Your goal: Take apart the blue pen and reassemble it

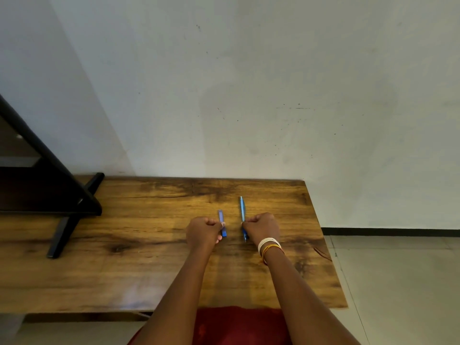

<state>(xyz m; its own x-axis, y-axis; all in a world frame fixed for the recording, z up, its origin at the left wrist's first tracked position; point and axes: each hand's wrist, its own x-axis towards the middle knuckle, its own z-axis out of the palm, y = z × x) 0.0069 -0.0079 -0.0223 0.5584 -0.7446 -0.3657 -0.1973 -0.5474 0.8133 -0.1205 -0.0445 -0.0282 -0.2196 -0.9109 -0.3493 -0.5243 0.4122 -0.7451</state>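
The blue pen is in two pieces above the wooden table. My left hand is closed around a short dark blue piece, which points away from me. My right hand grips the longer light blue barrel, held lengthwise with its far end toward the wall and its dark tip sticking out near my wrist. The two pieces are apart, roughly parallel, with a small gap between them. Fingers hide the middle of each piece.
A black angled frame stands on the table's left part. The table's right edge drops to a tiled floor. A grey wall rises behind the table. Bands circle my right wrist.
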